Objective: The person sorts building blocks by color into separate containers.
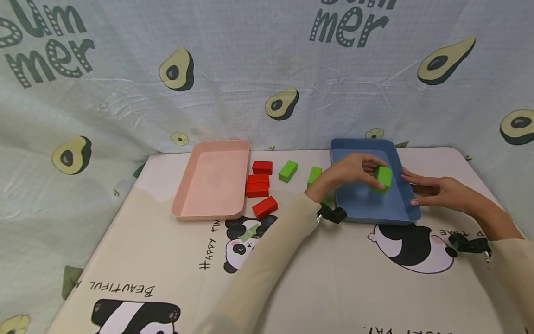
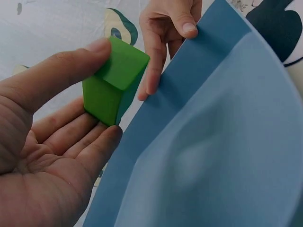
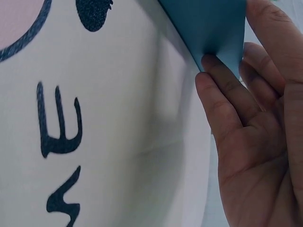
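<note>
Over the blue tray (image 1: 359,204), my left hand (image 1: 354,169) pinches a green block (image 1: 383,178) between thumb and fingers. In the left wrist view the thumb lies on one side of the green block (image 2: 106,90) and the fingertips on the other, above the tray's wall (image 2: 177,90). My right hand (image 1: 446,192) is at the tray's right side. In the right wrist view its nearly straight fingers (image 3: 220,101) touch the outer wall (image 3: 210,28), with the thumb up by the rim.
Left of the blue tray lie green blocks (image 1: 288,171), some partly hidden by my left arm. Several red blocks (image 1: 264,207) lie beside a pink tray (image 1: 212,181). The table (image 1: 333,278) has a panda-print cover, and a printed cloth (image 1: 233,55) hangs behind it.
</note>
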Tool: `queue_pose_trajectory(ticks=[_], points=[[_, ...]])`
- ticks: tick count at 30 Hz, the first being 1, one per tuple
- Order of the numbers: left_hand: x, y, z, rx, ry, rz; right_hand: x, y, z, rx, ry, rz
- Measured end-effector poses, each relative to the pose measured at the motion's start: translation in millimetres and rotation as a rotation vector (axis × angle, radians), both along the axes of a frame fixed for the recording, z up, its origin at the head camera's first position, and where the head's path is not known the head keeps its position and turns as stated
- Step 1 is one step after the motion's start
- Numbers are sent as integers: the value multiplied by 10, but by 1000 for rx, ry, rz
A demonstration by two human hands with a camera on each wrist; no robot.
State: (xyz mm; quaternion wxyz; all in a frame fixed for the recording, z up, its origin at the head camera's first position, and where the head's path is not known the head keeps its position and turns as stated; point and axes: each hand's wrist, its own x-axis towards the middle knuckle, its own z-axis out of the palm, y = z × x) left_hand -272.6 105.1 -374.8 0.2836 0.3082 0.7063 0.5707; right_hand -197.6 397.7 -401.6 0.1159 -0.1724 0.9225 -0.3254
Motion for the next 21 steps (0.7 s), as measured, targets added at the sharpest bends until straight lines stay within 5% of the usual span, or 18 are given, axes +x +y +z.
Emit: queue_pose_trajectory(ticks=[8, 21], points=[[-32, 147, -47, 56, -115, -30, 1, 19, -11, -35, 17, 25], [-88, 240, -77, 3, -110, -37, -23, 39, -38, -58, 20, 35]])
